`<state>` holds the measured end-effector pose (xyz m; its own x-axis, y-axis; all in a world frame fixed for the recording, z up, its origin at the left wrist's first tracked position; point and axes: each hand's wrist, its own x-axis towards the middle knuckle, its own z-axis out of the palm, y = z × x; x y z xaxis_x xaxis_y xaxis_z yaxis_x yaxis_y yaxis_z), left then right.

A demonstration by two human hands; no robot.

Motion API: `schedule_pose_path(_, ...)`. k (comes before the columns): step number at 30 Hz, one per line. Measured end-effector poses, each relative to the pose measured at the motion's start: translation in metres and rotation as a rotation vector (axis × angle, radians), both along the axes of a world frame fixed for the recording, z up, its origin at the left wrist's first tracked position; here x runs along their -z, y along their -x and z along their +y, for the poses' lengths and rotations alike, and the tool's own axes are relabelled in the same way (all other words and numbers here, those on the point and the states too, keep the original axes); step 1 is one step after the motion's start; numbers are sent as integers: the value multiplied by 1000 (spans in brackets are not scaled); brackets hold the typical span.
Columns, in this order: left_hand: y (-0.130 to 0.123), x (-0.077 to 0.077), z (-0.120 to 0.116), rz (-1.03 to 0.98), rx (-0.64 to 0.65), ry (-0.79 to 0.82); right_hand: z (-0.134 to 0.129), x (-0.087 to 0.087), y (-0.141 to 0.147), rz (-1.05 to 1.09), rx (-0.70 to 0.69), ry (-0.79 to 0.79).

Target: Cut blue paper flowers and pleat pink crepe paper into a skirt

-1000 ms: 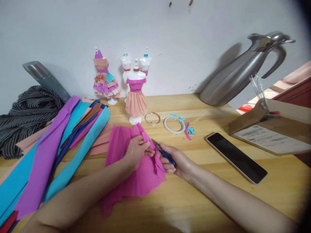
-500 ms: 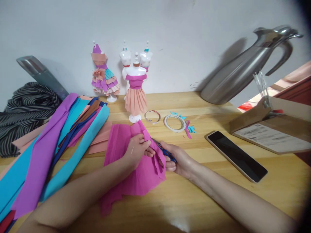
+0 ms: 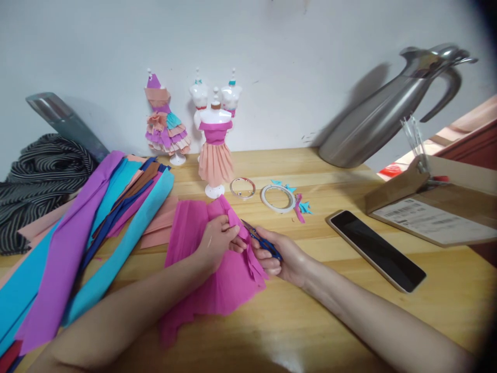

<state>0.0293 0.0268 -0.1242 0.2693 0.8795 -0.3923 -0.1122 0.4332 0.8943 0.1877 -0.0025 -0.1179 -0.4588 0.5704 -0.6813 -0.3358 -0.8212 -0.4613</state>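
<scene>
A sheet of magenta crepe paper (image 3: 217, 287), gathered in folds along its top, lies partly on the table. My left hand (image 3: 219, 241) pinches it near the upper edge. In my right hand (image 3: 285, 254) is a pair of small blue-handled scissors (image 3: 267, 246), whose blades point up and left beside the paper's right edge. A narrow flap of the paper hangs next to the scissors. Just behind the paper stands a mini mannequin (image 3: 215, 134) in a magenta top and pleated peach skirt.
Coloured paper strips (image 3: 89, 223) pile up at left beside a striped cloth (image 3: 46, 171). Tape rolls (image 3: 278, 209) and paper scraps (image 3: 305, 207) lie beyond my right hand. A phone (image 3: 376, 251), a cardboard box (image 3: 458, 199) and a steel jug (image 3: 380, 114) are on the right.
The scissors have drawn slightly clear of the paper, so more of their blades shows. The flap at the paper's right edge has shifted down. My left hand keeps its hold.
</scene>
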Motion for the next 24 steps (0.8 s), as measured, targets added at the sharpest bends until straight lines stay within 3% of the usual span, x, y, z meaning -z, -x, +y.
schedule_pose_path(24,1,-1,-1,-9,32,1,5,-3,1,-17,-30,59)
